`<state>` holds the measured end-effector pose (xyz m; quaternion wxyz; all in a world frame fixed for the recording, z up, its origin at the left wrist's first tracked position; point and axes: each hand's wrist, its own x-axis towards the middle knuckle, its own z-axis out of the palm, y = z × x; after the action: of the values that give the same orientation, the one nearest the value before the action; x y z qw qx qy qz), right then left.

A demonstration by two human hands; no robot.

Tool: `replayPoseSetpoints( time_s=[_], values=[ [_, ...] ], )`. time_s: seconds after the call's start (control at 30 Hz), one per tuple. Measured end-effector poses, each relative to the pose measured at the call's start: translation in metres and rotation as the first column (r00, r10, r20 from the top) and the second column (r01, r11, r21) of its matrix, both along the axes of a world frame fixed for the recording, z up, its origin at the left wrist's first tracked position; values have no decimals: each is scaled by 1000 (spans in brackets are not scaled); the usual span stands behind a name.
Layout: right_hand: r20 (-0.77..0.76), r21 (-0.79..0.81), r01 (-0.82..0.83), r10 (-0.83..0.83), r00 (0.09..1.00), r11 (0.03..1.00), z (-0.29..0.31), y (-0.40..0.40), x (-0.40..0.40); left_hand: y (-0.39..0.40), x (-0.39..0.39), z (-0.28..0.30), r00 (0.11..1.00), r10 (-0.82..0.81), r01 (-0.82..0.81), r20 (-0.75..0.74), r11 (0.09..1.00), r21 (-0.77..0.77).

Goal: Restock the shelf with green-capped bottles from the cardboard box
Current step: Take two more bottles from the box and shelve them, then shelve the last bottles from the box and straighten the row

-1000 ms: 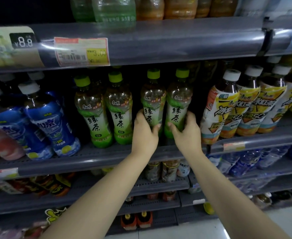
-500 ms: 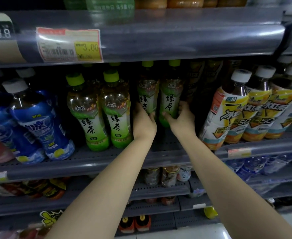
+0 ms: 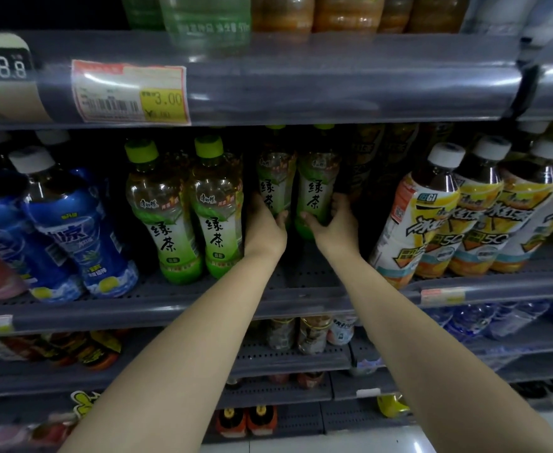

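A: Tea bottles [image 3: 167, 210]: lime-green caps, amber liquid, green-and-white labels, black characters.

B: Left neighbours [image 3: 82, 230]: blue labels, white caps. Right row [image 3: 422, 217]: yellow-orange-white wraps, white caps.

A: Shelf [image 3: 301, 299] grey, perforated. Price tag [image 3: 131, 91]: red border, yellow patch.

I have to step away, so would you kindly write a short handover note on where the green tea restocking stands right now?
Left hand: wrapped around the left pushed-back green tea bottle.
Right hand: wrapped around the right pushed-back green tea bottle.
Both bottles stand upright, deep on the middle shelf, behind the line of two front green tea bottles.
Done: these two are nearly seated.
Left: let go and fill the bare shelf front. The cardboard box is out of view.
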<state>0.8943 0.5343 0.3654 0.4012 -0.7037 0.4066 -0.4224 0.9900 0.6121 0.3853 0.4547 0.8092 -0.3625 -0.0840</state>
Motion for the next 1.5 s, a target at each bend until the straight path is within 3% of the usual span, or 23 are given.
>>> replayPoseSetpoints(
  time_s=[0.23, 0.37, 0.57, 0.77, 0.97, 1.1, 1.3, 1.5],
  values=[
    [-33, 51, -31, 32, 999, 998, 3, 2, -1, 0, -8, 2, 996, 0, 3, -89, 999, 33],
    [-129, 67, -59, 67, 989, 996, 9, 11, -7, 7, -20, 8, 992, 23, -11, -121, 995, 104],
    [-90, 9, -21, 22, 996, 1000, 15, 48, -38, 52, -53, 28, 989, -64, 47, -131, 990, -129],
    [81, 51, -302, 298, 951, 952, 26, 95, -54, 140, -50, 10, 992, -72, 51, -102, 980, -194],
    [-61, 24, -623, 623, 779, 782, 21, 175, -11, 243, -16, -53, 991, 132, -131, -18, 991, 29],
    [-41, 91, -767, 772, 634, 635, 10, 257, 45, 331, 13, -91, 958, 286, -279, -27, 947, 160],
    [77, 246, -890, 908, 412, 384, -20, 402, 125, 476, 44, -131, 832, 553, -520, -25, 796, 309],
    [94, 296, -936, 970, 225, 189, -52, 525, 175, 608, 49, -169, 699, 715, -667, -22, 662, 341]
  ],
)
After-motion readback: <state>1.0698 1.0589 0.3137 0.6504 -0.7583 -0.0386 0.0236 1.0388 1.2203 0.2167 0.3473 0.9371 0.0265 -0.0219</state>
